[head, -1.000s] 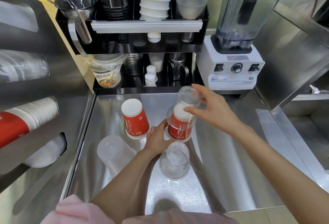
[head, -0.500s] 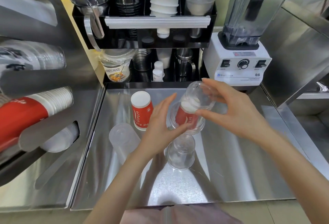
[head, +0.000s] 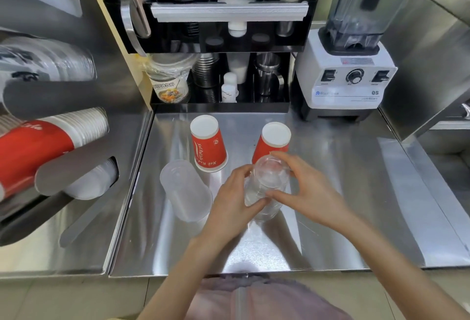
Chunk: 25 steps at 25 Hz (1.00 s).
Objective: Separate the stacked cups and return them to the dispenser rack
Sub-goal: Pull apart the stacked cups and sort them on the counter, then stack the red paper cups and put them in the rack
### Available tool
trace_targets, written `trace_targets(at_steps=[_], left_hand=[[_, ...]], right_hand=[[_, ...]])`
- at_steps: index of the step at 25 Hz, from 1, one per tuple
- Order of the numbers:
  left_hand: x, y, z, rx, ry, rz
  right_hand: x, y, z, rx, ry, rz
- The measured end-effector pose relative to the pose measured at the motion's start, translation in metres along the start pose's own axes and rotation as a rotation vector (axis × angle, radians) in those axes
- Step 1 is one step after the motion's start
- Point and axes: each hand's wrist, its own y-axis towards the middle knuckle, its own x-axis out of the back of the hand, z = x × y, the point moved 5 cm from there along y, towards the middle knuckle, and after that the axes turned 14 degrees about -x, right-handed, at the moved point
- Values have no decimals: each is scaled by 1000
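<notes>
So the clear cup that was sitting over the red paper cup half a second ago has been lifted off, and that red cup [head: 273, 143] is now left standing upside down on the steel counter [head: 330, 192], just behind the hands. Meanwhile the lifted clear cup seems to have been brought down onto the other clear one that was standing alone nearer the front edge, so what's held now looks like a clear cup stack [head: 265, 188]. Hard to tell exactly how many are nested, it's all see-through.

The left hand [head: 235, 202] is wrapped around the lower part of that stack, fingers closed on it. The right hand [head: 309, 190] is clamped on the top part, thumb and fingertips pinching the upturned base.

A second red cup [head: 208, 144] is parked upside down to the left, and a frosted cup [head: 185, 190] sits upside down beside it, both untouched.

So the mixed stack is pretty much sorted by type at this point. Nothing's been returned yet though: the dispenser rack [head: 63, 141] on the left, with its red and clear sleeves, is still waiting, so that's probably the next bit
</notes>
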Motion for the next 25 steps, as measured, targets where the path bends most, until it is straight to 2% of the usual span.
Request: trace_targets(at_steps=[3,7,15,19,22,25], left_hand=[[-14,-7,19,99,20,65],[-22,-5,31,135,42,112],[-14,1,30,90,-16,218],[15,22,4,26,-138,52],[28,55,-16,-91,97,42],[22,92,-23,-151,326,180]], right_hand=[[-20,4,-19,-79,4,48],[-31,6,-29,-115,33,69],[-28,4,-30,-113,55,136],[3,12,-35,-83,224,-85],[16,33,-55,-181,269,-175],[6,59,-68,-250,241,-80]])
